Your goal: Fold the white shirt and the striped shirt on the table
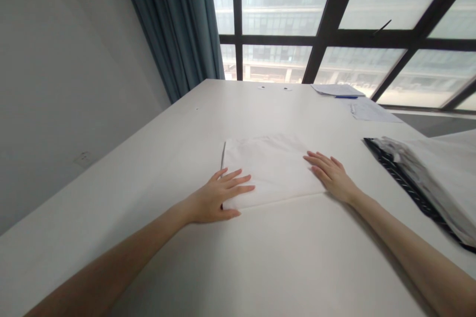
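Note:
A flat white rectangular piece (273,171), which looks like a thin bag or folded cloth, lies on the white table (260,262) in front of me. A narrow dark line shows along its left edge. My left hand (221,195) rests on its lower left corner with the fingers spread. On its right edge lies my right hand (330,173), fingers stretched out and slightly apart. Neither hand grips anything. Whether something is inside the white piece cannot be made out.
At the right is a stack of white and clear plastic-like sheets (439,173) with a black patterned strip (412,188) beneath. Papers (375,110) and a blue pen (345,97) lie at the far right. A wall (74,84), curtain (186,25) and window (278,15) bound the table.

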A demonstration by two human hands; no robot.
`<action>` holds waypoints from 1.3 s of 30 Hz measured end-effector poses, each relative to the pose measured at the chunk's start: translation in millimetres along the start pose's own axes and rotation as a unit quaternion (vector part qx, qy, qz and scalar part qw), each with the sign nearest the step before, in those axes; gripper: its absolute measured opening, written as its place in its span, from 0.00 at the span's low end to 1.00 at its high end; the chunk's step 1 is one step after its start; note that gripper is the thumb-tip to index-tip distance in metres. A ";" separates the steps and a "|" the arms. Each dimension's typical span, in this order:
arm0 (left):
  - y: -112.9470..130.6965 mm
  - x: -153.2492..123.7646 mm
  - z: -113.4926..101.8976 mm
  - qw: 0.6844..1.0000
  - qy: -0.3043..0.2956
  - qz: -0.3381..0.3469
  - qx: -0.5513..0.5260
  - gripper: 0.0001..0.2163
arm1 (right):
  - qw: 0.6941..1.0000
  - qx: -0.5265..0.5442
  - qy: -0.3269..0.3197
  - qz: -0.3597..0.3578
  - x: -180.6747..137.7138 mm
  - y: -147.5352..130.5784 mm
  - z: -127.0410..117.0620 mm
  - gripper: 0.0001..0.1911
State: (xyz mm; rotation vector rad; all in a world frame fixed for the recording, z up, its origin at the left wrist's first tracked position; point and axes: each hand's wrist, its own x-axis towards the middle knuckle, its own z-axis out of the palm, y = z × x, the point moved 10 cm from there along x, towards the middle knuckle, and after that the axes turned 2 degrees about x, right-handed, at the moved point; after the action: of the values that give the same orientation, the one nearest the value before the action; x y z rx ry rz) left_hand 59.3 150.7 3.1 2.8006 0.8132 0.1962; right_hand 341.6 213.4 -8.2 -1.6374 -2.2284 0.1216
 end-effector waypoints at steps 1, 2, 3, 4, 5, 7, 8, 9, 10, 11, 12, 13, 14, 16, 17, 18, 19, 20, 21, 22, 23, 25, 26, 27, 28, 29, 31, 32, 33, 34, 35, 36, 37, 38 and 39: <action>-1.8 -0.2 -0.7 1.000 0.013 -0.003 0.000 0.28 | 1.000 0.008 0.021 -0.007 -1.8 1.3 -6.6 0.24; -3.8 -0.6 -1.7 1.000 0.028 -0.006 0.000 0.27 | 0.999 0.014 0.041 -0.023 -3.5 -0.2 -13.6 0.23; -5.7 -1.3 -2.9 0.999 0.042 -0.008 0.000 0.25 | 0.997 0.017 0.056 -0.049 -5.2 -4.6 -20.4 0.22; -7.2 -1.9 -4.0 0.998 0.054 -0.010 -0.001 0.24 | 0.994 0.017 0.067 -0.081 -7.3 -11.9 -26.6 0.21; -8.3 -2.4 -5.2 0.998 0.064 -0.010 -0.002 0.24 | 0.990 0.015 0.071 -0.118 -9.7 -21.7 -31.1 0.19; -9.6 -3.0 -7.8 0.997 0.080 -0.007 -0.009 0.22 | 0.980 0.005 0.054 -0.193 -15.5 -46.3 -32.8 0.19; -10.3 -3.0 -9.1 0.996 0.086 -0.007 -0.013 0.22 | 0.973 0.002 0.036 -0.226 -18.8 -59.5 -29.9 0.21; -11.1 -3.0 -10.6 0.996 0.092 -0.008 -0.019 0.21 | 0.967 -0.001 0.014 -0.254 -22.0 -71.8 -25.3 0.23; -12.2 -3.0 -12.3 0.995 0.098 -0.010 -0.024 0.20 | 0.962 -0.004 -0.006 -0.273 -24.6 -82.5 -20.1 0.25; -13.5 -3.1 -13.7 0.994 0.103 -0.012 -0.030 0.20 | 0.958 -0.006 -0.019 -0.285 -26.4 -91.1 -15.5 0.25; -15.1 -3.1 -14.8 0.994 0.107 -0.015 -0.035 0.19 | 0.957 -0.009 -0.024 -0.290 -27.3 -97.4 -12.1 0.25; -16.7 -3.4 -15.7 0.993 0.111 -0.018 -0.039 0.19 | 0.956 -0.012 -0.023 -0.291 -27.3 -101.6 -10.0 0.23; -18.2 -3.7 -16.6 0.992 0.115 -0.019 -0.042 0.18 | 0.957 -0.016 -0.019 -0.290 -27.0 -104.2 -8.8 0.22; -19.0 -4.6 -19.3 0.991 0.127 -0.017 -0.039 0.18 | 0.958 -0.024 -0.010 -0.287 -25.8 -106.4 -7.6 0.19; -17.6 -5.0 -21.8 0.990 0.137 -0.012 -0.030 0.18 | 0.959 -0.026 -0.007 -0.284 -24.9 -106.3 -7.4 0.18; -14.6 -5.2 -25.1 0.989 0.149 -0.005 -0.016 0.19 | 0.960 -0.028 -0.005 -0.278 -23.6 -105.7 -7.6 0.18; -9.9 -5.0 -28.4 0.987 0.161 0.002 0.005 0.20 | 0.962 -0.030 -0.002 -0.272 -22.3 -104.9 -7.9 0.18; -3.7 -4.1 -31.2 0.985 0.170 0.010 0.031 0.20 | 0.964 -0.031 0.001 -0.265 -21.0 -104.3 -8.3 0.18; 3.5 -2.4 -32.9 0.983 0.173 0.016 0.060 0.21 | 0.965 -0.033 0.004 -0.259 -19.9 -103.8 -8.9 0.18; 10.7 -0.1 -33.2 0.981 0.171 0.020 0.091 0.21 | 0.966 -0.034 0.007 -0.255 -19.0 -103.7 -9.3 0.18; 17.0 2.8 -32.2 0.979 0.165 0.019 0.120 0.20 | 0.967 -0.036 0.008 -0.251 -18.2 -103.6 -9.4 0.18; 23.9 8.5 -27.2 0.976 0.147 0.005 0.158 0.17 | 0.969 -0.036 0.004 -0.246 -17.3 -103.4 -8.8 0.18; 24.5 10.4 -24.3 0.976 0.142 -0.004 0.165 0.16 | 0.969 -0.034 0.000 -0.244 -17.0 -102.9 -8.5 0.19; 23.4 11.6 -21.6 0.977 0.141 -0.010 0.162 0.16 | 0.970 -0.031 -0.003 -0.243 -17.0 -102.2 -8.2 0.19; 20.9 12.2 -19.1 0.978 0.144 -0.013 0.152 0.16 | 0.970 -0.028 -0.007 -0.243 -17.2 -101.6 -8.1 0.19; 17.4 12.1 -17.4 0.979 0.151 -0.013 0.138 0.15 | 0.969 -0.024 -0.010 -0.244 -17.6 -101.0 -7.8 0.19; 7.5 10.7 -16.2 0.980 0.171 -0.012 0.105 0.14 | 0.969 -0.021 -0.018 -0.246 -18.7 -100.3 -7.1 0.20; 1.5 9.9 -16.3 0.980 0.179 -0.017 0.090 0.14 | 0.969 -0.023 -0.022 -0.245 -19.0 -99.9 -6.5 0.22; -4.1 9.2 -16.7 0.980 0.185 -0.022 0.077 0.15 | 0.969 -0.027 -0.024 -0.243 -19.1 -99.6 -6.0 0.23; -9.0 8.7 -17.6 0.980 0.188 -0.028 0.065 0.16 | 0.970 -0.032 -0.023 -0.240 -18.9 -99.3 -6.1 0.24; -13.2 8.4 -18.7 0.980 0.189 -0.036 0.054 0.17 | 0.971 -0.036 -0.020 -0.237 -18.4 -99.2 -6.8 0.23; -17.0 8.2 -19.7 0.980 0.187 -0.047 0.041 0.18 | 0.971 -0.039 -0.016 -0.234 -17.9 -99.2 -7.7 0.21; -20.3 8.2 -20.8 0.981 0.183 -0.058 0.027 0.19 | 0.972 -0.041 -0.011 -0.233 -17.2 -99.2 -8.9 0.19; -23.8 8.1 -21.6 0.981 0.179 -0.072 0.012 0.20 | 0.972 -0.041 -0.007 -0.231 -16.6 -98.8 -10.3 0.18; -27.6 8.0 -22.2 0.981 0.174 -0.090 -0.005 0.20 | 0.972 -0.040 -0.004 -0.230 -16.1 -98.1 -11.6 0.18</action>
State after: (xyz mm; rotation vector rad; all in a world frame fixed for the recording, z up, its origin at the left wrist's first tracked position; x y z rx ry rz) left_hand 47.7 181.6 18.3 2.7001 1.1303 0.6696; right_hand 261.1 165.3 26.6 -1.1131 -2.5809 -0.0868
